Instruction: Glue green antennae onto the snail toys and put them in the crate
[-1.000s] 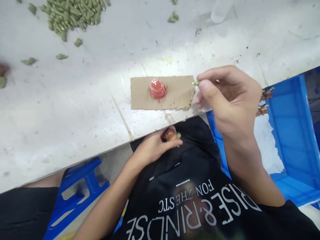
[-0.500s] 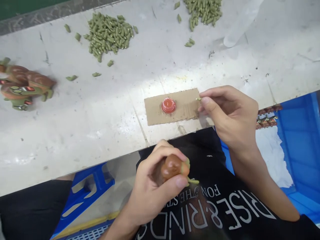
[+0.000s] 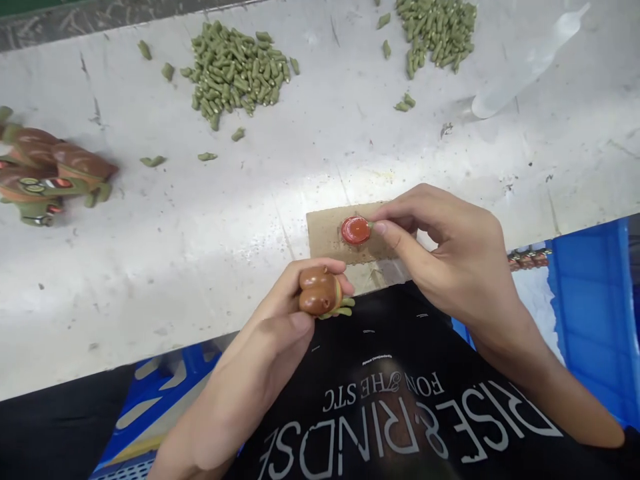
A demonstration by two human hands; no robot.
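Observation:
My left hand (image 3: 270,327) is closed around a small brown-and-green toy figurine (image 3: 319,291), just off the table's near edge. The figurine's rounded brown side faces up and thin green limbs stick out to the right. My right hand (image 3: 440,240) pinches a tiny green piece (image 3: 371,225), mostly covered by the fingertips, at the right rim of a small red cap (image 3: 355,230). Glossy red stuff shows in the cap; whether the piece touches it I cannot tell. Under the cap lies a strip of cardboard (image 3: 323,233), partly hidden by my right hand.
Two piles of small green pieces, a left pile (image 3: 240,73) and a right pile (image 3: 437,33), lie at the back with strays around. Several finished-looking figurines (image 3: 50,167) sit far left. A translucent bottle (image 3: 525,67) lies back right. A blue bin (image 3: 590,300) stands at the right.
My right hand has moved left with the tiny green piece to the red cap's rim. My left hand has risen toward the table edge, and the figurine has turned in it.

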